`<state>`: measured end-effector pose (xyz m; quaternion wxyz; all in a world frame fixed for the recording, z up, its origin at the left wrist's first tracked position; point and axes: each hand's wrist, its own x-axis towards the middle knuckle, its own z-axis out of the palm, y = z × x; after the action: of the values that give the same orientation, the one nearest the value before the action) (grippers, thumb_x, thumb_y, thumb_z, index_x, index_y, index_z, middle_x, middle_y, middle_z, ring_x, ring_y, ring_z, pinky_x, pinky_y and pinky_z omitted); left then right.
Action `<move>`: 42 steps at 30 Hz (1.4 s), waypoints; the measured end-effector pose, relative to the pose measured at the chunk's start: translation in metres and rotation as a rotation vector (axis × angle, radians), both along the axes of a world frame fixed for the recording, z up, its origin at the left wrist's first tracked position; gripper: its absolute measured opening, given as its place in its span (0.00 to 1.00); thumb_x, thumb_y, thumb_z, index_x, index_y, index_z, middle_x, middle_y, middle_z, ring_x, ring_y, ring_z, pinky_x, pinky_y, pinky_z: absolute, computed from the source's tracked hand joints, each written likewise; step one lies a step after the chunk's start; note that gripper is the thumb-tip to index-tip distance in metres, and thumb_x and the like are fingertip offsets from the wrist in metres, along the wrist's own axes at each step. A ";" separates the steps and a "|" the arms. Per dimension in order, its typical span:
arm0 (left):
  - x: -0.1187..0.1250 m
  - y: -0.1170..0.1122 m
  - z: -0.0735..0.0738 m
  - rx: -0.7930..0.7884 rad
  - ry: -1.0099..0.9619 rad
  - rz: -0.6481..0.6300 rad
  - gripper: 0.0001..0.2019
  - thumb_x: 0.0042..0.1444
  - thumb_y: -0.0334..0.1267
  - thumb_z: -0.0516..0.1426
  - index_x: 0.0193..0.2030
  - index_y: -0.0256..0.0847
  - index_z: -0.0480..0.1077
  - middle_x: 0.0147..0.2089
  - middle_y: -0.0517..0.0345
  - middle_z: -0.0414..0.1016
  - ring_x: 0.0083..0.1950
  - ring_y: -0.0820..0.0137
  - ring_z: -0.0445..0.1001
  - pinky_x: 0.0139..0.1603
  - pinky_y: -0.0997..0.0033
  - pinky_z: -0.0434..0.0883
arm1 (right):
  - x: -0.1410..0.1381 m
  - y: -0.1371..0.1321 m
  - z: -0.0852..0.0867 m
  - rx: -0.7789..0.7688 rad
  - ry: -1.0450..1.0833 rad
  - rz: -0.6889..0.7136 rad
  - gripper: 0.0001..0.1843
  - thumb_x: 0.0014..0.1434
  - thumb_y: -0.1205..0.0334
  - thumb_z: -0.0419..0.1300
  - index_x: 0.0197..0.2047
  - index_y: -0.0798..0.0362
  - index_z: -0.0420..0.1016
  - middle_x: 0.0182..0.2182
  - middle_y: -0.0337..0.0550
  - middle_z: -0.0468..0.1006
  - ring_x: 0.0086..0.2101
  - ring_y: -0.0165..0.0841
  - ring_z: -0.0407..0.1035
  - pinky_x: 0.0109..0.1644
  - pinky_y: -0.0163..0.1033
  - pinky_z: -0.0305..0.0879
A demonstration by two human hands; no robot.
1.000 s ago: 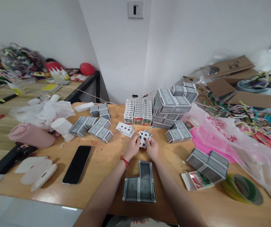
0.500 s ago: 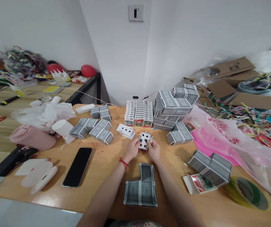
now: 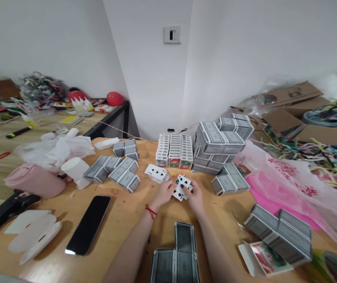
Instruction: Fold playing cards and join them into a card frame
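My left hand and my right hand pinch a small bunch of playing cards between them, spade faces up, thumbs on top. Just behind my left hand lies a loose pile of playing cards, a spade card uppermost. Close to my body, between my forearms, sits an L-shaped piece made of grey-backed cards. Behind the hands stand stacked card boxes in three columns. To their right rises a stack of similar grey card blocks.
More grey card blocks lie left. A black phone, a white case and a pink roll are on the left side. At right are an opened card box, green tape and pink plastic.
The camera view has tilted up and moved closer, so the table items sit lower. The cards in my hands have tilted and spread slightly; both hands still hold them.
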<state>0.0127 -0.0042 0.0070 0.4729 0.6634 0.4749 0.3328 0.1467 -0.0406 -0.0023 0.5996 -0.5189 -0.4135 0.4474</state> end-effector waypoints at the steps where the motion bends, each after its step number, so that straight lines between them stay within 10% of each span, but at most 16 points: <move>1: 0.000 0.001 0.001 0.008 0.001 0.013 0.16 0.54 0.46 0.47 0.20 0.38 0.57 0.20 0.62 0.58 0.23 0.76 0.56 0.23 0.76 0.55 | 0.000 0.002 0.000 0.000 0.019 0.013 0.23 0.45 0.53 0.60 0.45 0.53 0.67 0.40 0.46 0.75 0.34 0.33 0.70 0.36 0.38 0.67; 9: 0.006 0.001 0.005 0.178 -0.057 0.158 0.12 0.55 0.41 0.47 0.23 0.38 0.57 0.23 0.63 0.58 0.26 0.76 0.58 0.28 0.77 0.59 | -0.002 0.006 -0.012 -0.079 0.001 -0.022 0.16 0.45 0.52 0.60 0.34 0.55 0.69 0.29 0.45 0.77 0.27 0.34 0.70 0.30 0.38 0.67; 23: 0.002 0.004 0.007 0.154 -0.078 -0.055 0.11 0.54 0.37 0.50 0.38 0.38 0.71 0.38 0.53 0.74 0.38 0.69 0.70 0.39 0.71 0.67 | 0.000 0.001 -0.002 -0.066 -0.054 0.052 0.16 0.47 0.51 0.58 0.34 0.55 0.68 0.25 0.40 0.73 0.23 0.30 0.65 0.25 0.33 0.61; 29: -0.003 0.009 0.010 0.167 0.044 -0.032 0.11 0.53 0.41 0.50 0.29 0.36 0.69 0.28 0.58 0.70 0.30 0.74 0.66 0.31 0.76 0.63 | 0.002 0.004 -0.007 -0.053 -0.186 0.044 0.14 0.50 0.51 0.55 0.31 0.55 0.68 0.22 0.37 0.69 0.22 0.28 0.61 0.24 0.32 0.57; 42: 0.006 0.005 0.004 0.290 0.104 -0.040 0.08 0.55 0.35 0.48 0.33 0.38 0.67 0.32 0.57 0.70 0.34 0.72 0.67 0.35 0.75 0.63 | 0.009 0.004 -0.004 0.075 -0.270 -0.105 0.18 0.52 0.55 0.53 0.45 0.53 0.67 0.36 0.44 0.74 0.32 0.32 0.67 0.36 0.37 0.63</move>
<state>0.0189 0.0006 0.0113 0.3536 0.7504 0.4323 0.3535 0.1558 -0.0362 -0.0065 0.5802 -0.5725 -0.4792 0.3255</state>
